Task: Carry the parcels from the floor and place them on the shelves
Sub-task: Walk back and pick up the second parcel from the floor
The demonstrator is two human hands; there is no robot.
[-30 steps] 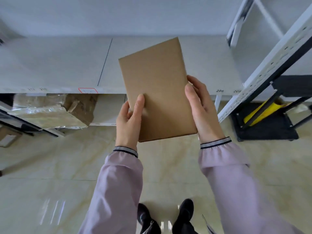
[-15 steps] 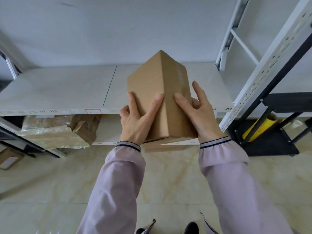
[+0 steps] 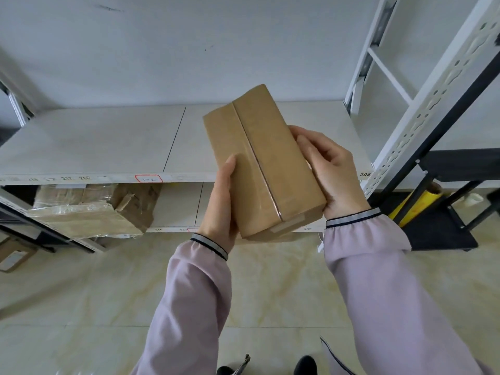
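Note:
I hold a brown cardboard parcel (image 3: 266, 163) with a taped seam along its top, in the air in front of the white shelf (image 3: 108, 142). My left hand (image 3: 220, 209) grips its left side near the lower end. My right hand (image 3: 334, 169) clasps its right side. The parcel's far end reaches over the shelf board, its near end hangs past the shelf's front edge. The shelf board carries number labels along its front lip.
A wrapped brown parcel (image 3: 92, 212) lies on the lower shelf at left. A white perforated upright (image 3: 438, 96) slants at right, with a black stand (image 3: 443, 226) and a yellow roll (image 3: 416, 204) behind it. A small box (image 3: 13, 257) sits on the tiled floor at left.
The parcel has been turned in my hands from its broad plain face, over an edge, to the taped seam side. It sits higher and closer to the shelf.

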